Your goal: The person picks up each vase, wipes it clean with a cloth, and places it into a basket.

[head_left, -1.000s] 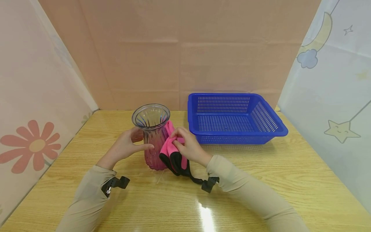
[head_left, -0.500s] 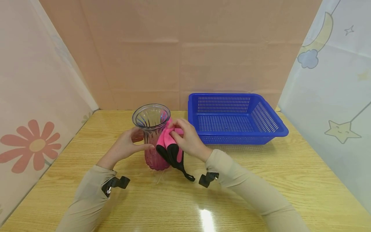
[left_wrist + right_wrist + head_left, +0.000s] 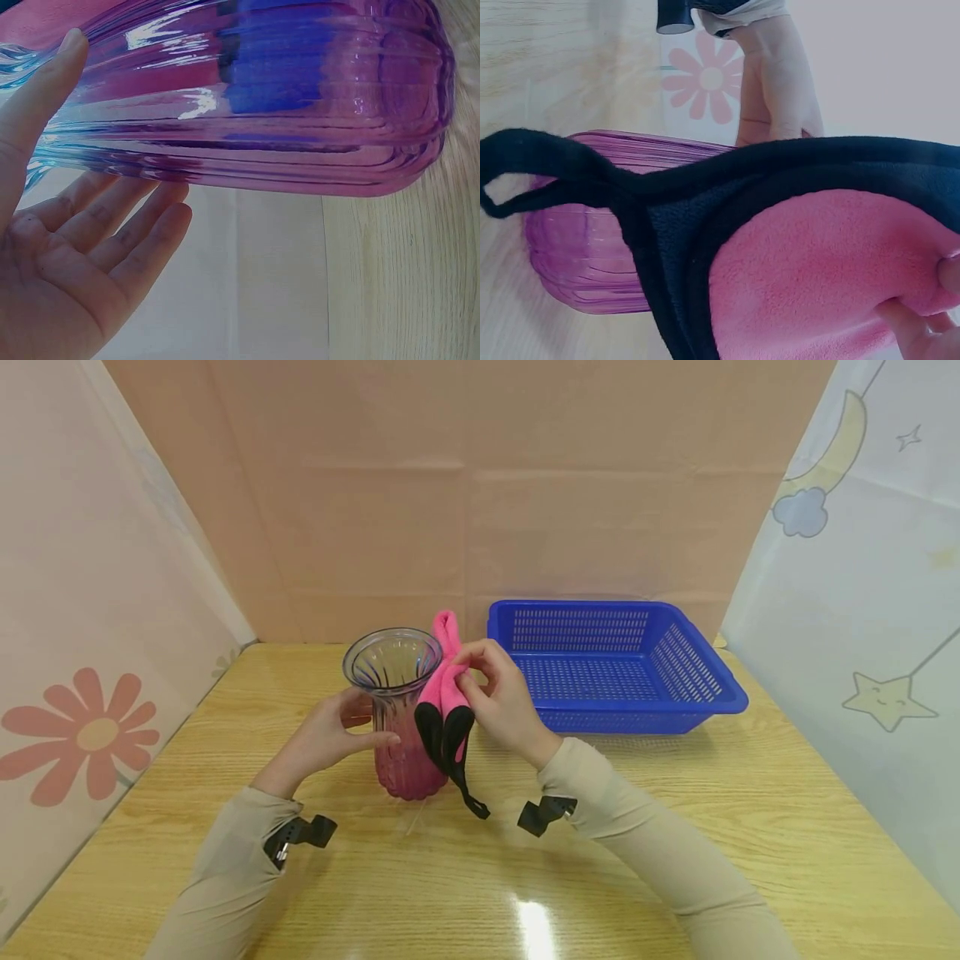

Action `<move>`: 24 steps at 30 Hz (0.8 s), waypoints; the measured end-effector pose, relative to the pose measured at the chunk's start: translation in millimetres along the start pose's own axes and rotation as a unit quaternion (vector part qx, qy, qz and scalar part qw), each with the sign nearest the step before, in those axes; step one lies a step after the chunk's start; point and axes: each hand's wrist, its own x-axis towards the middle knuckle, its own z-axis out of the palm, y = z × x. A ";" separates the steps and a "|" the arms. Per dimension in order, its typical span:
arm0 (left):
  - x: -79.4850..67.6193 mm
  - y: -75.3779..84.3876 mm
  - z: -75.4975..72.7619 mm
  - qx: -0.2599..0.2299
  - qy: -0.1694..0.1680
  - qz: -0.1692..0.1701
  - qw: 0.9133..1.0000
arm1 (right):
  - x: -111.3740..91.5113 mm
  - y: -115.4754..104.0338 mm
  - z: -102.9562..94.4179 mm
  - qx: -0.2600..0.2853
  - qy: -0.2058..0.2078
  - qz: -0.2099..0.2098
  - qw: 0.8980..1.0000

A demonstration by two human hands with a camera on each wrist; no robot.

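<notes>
A ribbed glass vase (image 3: 405,756), bluish at its flared rim and purple-pink lower down, stands upright on the wooden table. Its left side is held by my left hand (image 3: 322,739), thumb across the front and fingers behind. In the left wrist view, those fingertips (image 3: 174,214) lie along the glass. My right hand (image 3: 501,697) pinches a bunched pink fleecy cloth (image 3: 447,689) with black edging against the vase's right side. One pink fold rises beside the rim. A black loop (image 3: 540,165) dangles from the cloth's lower end, seen across the vase in the right wrist view.
A blue perforated plastic basket (image 3: 615,677) sits at the back right, behind my right hand. Beige fabric (image 3: 465,510) closes off the table's far edge, and printed sheets (image 3: 885,610) hang at both sides. Light glares off the tabletop (image 3: 420,893) near the front.
My right hand has moved up and slightly right with the cloth, whose upper fold now stands beside the rim. The loop has swung left. My left hand and the vase stay put.
</notes>
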 end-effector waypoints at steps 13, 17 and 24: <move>-0.2 0.6 0.0 -0.001 0.000 -0.004 1.000 | -1.3 1.5 1.5 0.017 -0.004 -0.004 1.000; -0.1 0.9 0.2 -0.003 0.001 -0.001 1.000 | -3.4 7.5 4.9 0.009 -0.008 -0.010 1.000; 0.0 1.7 1.0 -0.004 0.001 0.001 1.000 | -7.3 15.1 10.5 -0.013 -0.039 0.002 0.999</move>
